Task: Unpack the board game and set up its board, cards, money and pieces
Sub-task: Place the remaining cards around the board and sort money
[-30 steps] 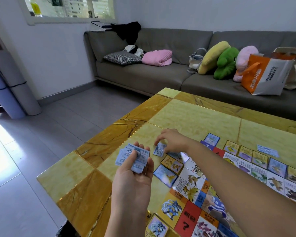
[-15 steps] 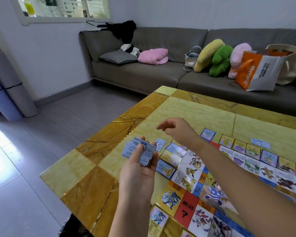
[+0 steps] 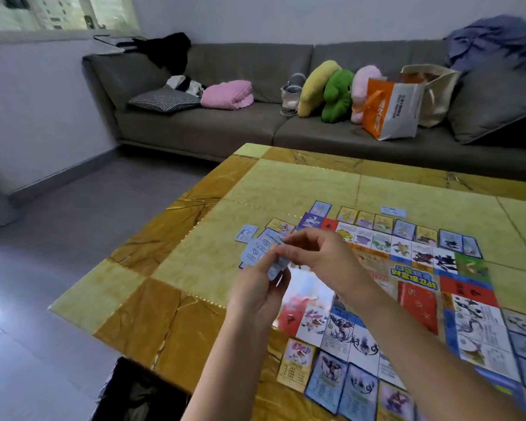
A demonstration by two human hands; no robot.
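Note:
My left hand (image 3: 260, 291) grips a fanned stack of pale blue money notes (image 3: 257, 252) above the yellow table (image 3: 195, 259). My right hand (image 3: 319, 256) meets it from the right and pinches the top of the stack. The colourful game board (image 3: 407, 281) lies open to the right of my hands. Picture cards lie along its edges: a far row (image 3: 404, 229) and a near row (image 3: 340, 381). One blue note (image 3: 246, 233) lies alone on the table just left of the board's far corner. Another (image 3: 393, 211) lies beyond the far row.
A grey sofa (image 3: 255, 129) runs along the far wall with cushions, plush toys (image 3: 336, 92) and an orange-and-white bag (image 3: 390, 109). A dark bin (image 3: 140, 393) stands at the table's near left corner. Grey tiled floor (image 3: 73, 238) spreads to the left.
My right hand has left the note it laid on the table and come back to the stack in my left hand. The camera has swung right, showing more of the board.

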